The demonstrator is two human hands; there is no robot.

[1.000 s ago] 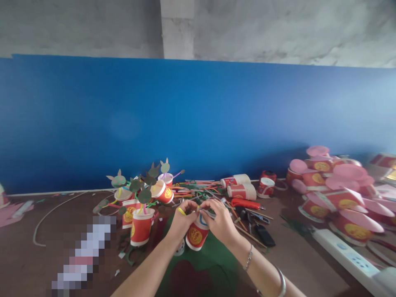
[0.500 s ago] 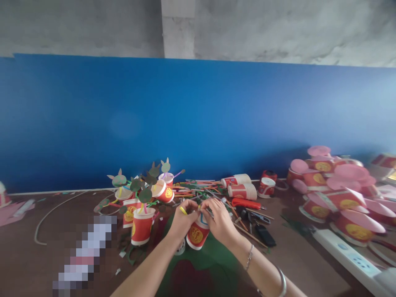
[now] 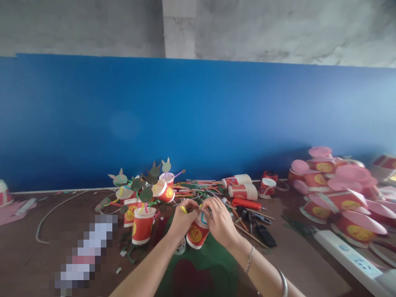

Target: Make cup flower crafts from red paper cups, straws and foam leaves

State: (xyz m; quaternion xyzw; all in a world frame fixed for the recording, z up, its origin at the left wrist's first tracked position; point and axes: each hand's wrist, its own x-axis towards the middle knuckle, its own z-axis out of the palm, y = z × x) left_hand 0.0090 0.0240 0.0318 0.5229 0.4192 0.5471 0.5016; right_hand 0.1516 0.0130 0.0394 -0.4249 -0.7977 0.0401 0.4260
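A red paper cup [image 3: 197, 234] with a yellow emblem tilts slightly between my hands, above green paper [image 3: 213, 258]. My left hand [image 3: 185, 218] is closed at the cup's left rim, with a yellow strip [image 3: 183, 209] between its fingers. At the right side of the rim, my right hand [image 3: 218, 216] pinches by a blue strip [image 3: 203, 218]. The fingertips of both hands nearly meet over the cup's top. A white tape roll [image 3: 181, 247] lies partly behind the cup's lower left.
Cups with leafy paper figures [image 3: 144, 227] stand left. Behind lie coloured sticks [image 3: 198, 189] and stacked cups [image 3: 243, 192]. A red-handled tool [image 3: 246, 203], black key fob [image 3: 266, 236], white power strip [image 3: 349, 255] and cups with pink discs [image 3: 352, 227] are right.
Both hands stay at the cup's rim with only slight finger movement. The blue strip shows a little more clearly beside my right fingers. The view has shifted very slightly.
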